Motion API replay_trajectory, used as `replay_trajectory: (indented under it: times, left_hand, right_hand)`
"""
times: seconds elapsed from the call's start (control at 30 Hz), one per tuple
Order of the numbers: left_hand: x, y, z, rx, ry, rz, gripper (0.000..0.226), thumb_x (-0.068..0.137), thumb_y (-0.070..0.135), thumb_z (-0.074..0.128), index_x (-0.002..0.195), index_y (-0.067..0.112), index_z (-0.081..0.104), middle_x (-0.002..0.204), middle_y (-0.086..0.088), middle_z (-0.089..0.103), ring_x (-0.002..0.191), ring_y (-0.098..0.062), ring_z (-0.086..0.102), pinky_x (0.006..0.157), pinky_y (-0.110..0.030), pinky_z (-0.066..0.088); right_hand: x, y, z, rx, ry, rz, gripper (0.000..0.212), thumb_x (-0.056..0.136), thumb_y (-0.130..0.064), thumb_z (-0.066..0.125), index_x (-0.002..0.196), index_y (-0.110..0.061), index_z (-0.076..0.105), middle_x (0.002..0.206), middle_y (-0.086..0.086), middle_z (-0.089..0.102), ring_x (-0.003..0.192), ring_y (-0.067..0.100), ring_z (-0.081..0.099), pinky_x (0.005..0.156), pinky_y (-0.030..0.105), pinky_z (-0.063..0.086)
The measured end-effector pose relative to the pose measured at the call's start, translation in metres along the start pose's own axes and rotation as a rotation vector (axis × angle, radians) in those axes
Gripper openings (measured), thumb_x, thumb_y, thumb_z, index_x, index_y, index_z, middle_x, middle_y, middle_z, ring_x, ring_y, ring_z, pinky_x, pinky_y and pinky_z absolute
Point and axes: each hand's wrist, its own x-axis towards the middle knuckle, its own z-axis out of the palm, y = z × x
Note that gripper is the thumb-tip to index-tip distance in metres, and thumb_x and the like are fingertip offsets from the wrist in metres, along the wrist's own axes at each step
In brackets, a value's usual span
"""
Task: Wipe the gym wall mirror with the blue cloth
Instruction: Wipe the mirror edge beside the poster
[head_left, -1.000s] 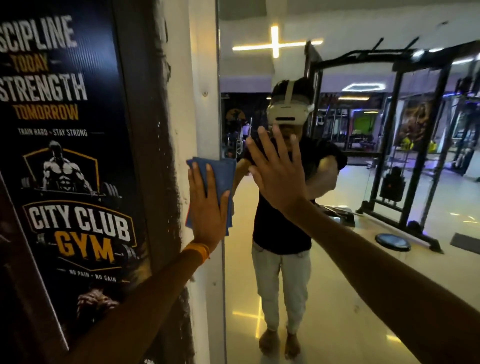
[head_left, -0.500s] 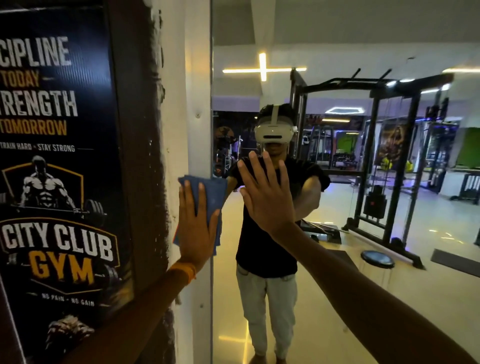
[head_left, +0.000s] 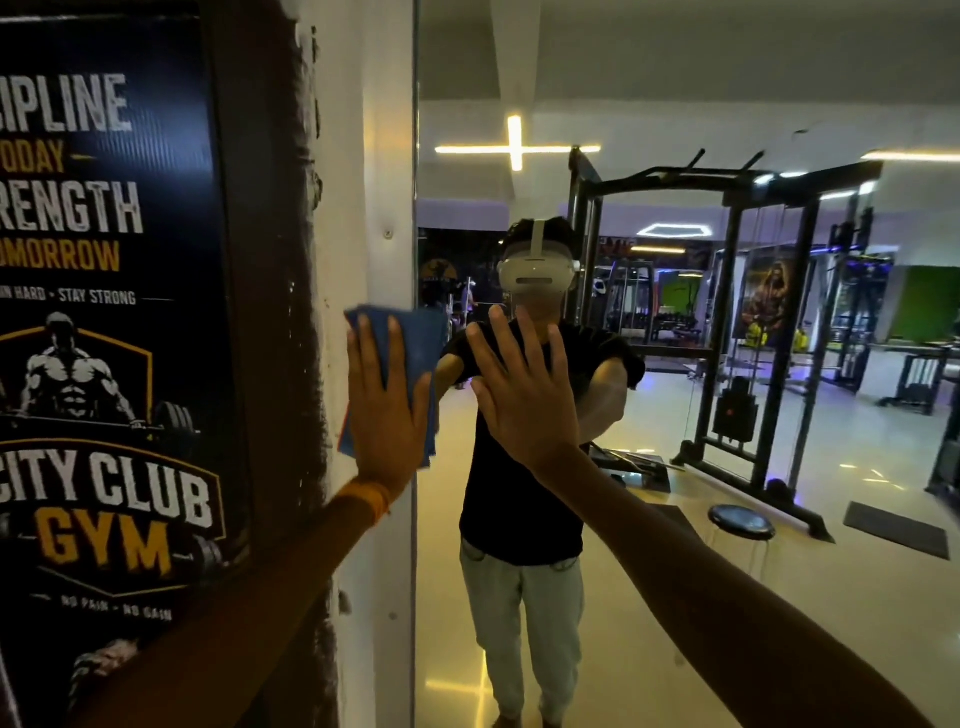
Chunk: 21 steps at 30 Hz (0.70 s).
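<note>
Pressing folded blue fabric cloth (head_left: 415, 338) under flat left hand (head_left: 387, 410), fingers straight, at left edge of large glass wall mirror (head_left: 675, 571). Bracing with right hand (head_left: 524, 395) just beside, fingers spread, probably touching glass. Hardly moved from a second ago, so barely started on wiping.

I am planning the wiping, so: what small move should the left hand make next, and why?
Probably slide the left hand with the blue cloth rightward onto the mirror: the cloth sits partly on the white wall strip, at the glass's left edge.
</note>
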Motion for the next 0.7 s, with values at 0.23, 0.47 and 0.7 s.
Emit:
replay_trajectory:
  times: [0.23, 0.47, 0.7]
  left_hand:
    - [0.083, 0.018, -0.02, -0.117, -0.008, 0.001, 0.076, 0.108, 0.042, 0.045, 0.163, 0.017, -0.002, 0.17, -0.02, 0.006, 0.154, -0.018, 0.013, 0.121, -0.017, 0.008]
    - [0.032, 0.018, -0.006, 0.098, 0.083, -0.053, 0.067, 0.108, 0.045, 0.034, 0.165, 0.017, 0.01, 0.172, -0.01, 0.003, 0.159, -0.029, 0.003, 0.129, -0.048, 0.009]
    - [0.049, 0.018, -0.008, -0.071, 0.023, -0.115, 0.087, 0.101, 0.07, 0.022, 0.165, 0.013, 0.005, 0.173, -0.011, -0.003, 0.159, -0.023, 0.002, 0.127, -0.034, 0.003]
  right_hand:
    - [-0.001, -0.001, 0.001, 0.015, 0.013, 0.01, 0.063, 0.109, -0.05, 0.027, 0.165, -0.022, 0.015, 0.171, 0.012, 0.01, 0.158, 0.036, 0.007, 0.126, 0.056, 0.007]
    - [-0.003, 0.001, 0.005, 0.021, 0.034, -0.001, 0.063, 0.109, -0.05, 0.026, 0.165, -0.022, 0.016, 0.171, 0.012, 0.012, 0.157, 0.036, 0.01, 0.125, 0.057, 0.011]
    - [-0.001, 0.002, 0.006, 0.05, 0.026, -0.012, 0.064, 0.109, -0.049, 0.029, 0.164, -0.02, 0.016, 0.171, 0.013, 0.008, 0.157, 0.038, 0.007, 0.125, 0.059, 0.012]
